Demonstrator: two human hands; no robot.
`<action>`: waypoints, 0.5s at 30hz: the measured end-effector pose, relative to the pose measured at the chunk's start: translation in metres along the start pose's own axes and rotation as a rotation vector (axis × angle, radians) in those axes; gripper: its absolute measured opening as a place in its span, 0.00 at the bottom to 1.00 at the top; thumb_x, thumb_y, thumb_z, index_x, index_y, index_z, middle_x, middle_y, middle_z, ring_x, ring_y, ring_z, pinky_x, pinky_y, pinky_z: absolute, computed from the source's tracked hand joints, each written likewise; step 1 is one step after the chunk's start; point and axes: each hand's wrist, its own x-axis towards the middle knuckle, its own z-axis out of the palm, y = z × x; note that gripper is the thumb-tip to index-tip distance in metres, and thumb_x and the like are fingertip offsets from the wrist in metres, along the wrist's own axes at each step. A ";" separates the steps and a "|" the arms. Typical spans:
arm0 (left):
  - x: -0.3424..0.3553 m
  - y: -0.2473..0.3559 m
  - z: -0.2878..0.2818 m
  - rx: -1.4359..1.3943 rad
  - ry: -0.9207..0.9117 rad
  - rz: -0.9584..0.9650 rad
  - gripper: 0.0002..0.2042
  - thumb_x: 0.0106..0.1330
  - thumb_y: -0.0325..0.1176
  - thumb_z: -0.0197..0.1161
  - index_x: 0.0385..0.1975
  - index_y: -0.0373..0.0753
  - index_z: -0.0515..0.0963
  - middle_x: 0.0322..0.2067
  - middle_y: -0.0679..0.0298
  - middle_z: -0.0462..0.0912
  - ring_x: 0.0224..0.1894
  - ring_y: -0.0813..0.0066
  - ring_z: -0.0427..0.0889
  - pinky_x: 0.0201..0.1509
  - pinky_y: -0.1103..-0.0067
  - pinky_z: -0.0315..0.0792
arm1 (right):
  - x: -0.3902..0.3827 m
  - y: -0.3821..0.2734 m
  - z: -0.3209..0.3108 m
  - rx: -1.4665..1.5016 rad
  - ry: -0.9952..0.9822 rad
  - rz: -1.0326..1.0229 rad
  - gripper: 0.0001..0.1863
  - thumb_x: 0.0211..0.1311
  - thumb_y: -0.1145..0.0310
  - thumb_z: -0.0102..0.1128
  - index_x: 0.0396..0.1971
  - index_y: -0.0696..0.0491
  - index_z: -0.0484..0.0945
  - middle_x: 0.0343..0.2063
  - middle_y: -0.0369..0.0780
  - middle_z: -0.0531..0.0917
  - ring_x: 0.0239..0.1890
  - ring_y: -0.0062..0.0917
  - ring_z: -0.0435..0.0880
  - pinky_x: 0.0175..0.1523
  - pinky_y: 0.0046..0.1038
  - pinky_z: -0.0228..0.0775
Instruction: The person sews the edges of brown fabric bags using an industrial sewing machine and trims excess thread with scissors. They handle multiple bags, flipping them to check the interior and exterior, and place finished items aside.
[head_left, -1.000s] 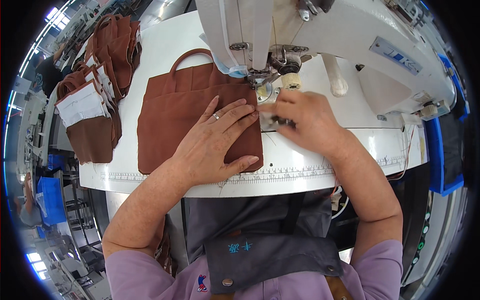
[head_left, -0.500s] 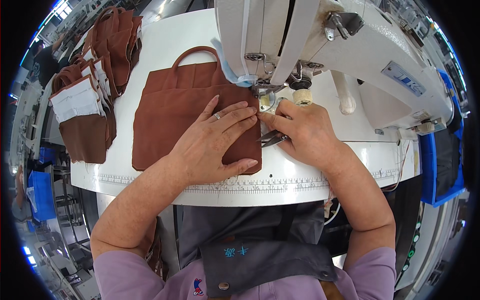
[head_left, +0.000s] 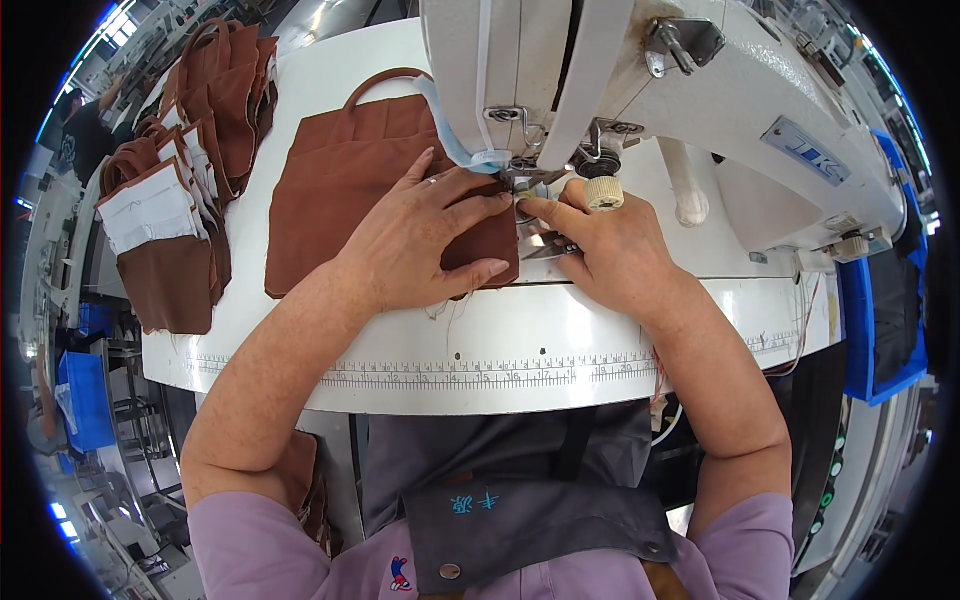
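We see blue characters [head_left: 462,505] on the grey apron [head_left: 560,530], numerals [head_left: 484,381] on the ruler [head_left: 550,373] and letters [head_left: 802,152] on the sewing machine [head_left: 860,110] nameplate [head_left: 830,166].

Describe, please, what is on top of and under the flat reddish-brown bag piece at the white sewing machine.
The bare left hand rests spread on the bag piece, hiding part of it. Glossy white tabletop shows around the piece; whatever lies directly beneath is covered.

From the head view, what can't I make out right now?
Head view, hidden: the grip end of the snips, covered by the right hand.
Head view, hidden: the brown bag's surface beneath the left hand.
Head view, too small: the needle's tip, amid parts of the sewing machine.
Head view, cut off: the machine's top, by the upper edge.
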 end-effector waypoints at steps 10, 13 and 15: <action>-0.007 0.001 -0.004 0.006 0.070 0.198 0.20 0.56 0.43 0.77 0.44 0.38 0.87 0.51 0.58 0.85 0.55 0.58 0.83 0.64 0.62 0.75 | -0.001 0.008 0.003 0.206 0.089 -0.064 0.17 0.52 0.76 0.68 0.44 0.48 0.83 0.32 0.37 0.81 0.33 0.37 0.85 0.38 0.38 0.76; -0.017 0.018 -0.005 -0.040 0.009 0.139 0.13 0.56 0.35 0.77 0.39 0.39 0.87 0.45 0.62 0.88 0.46 0.63 0.87 0.57 0.67 0.82 | 0.002 0.008 0.004 0.246 0.093 -0.161 0.17 0.49 0.74 0.72 0.42 0.48 0.83 0.31 0.36 0.81 0.30 0.35 0.84 0.35 0.35 0.76; -0.016 0.028 -0.005 0.015 0.036 0.132 0.10 0.56 0.32 0.76 0.35 0.38 0.87 0.43 0.63 0.88 0.43 0.64 0.88 0.52 0.70 0.83 | 0.000 0.007 0.003 0.260 0.053 -0.168 0.17 0.47 0.73 0.71 0.40 0.49 0.84 0.35 0.36 0.83 0.32 0.35 0.85 0.37 0.36 0.77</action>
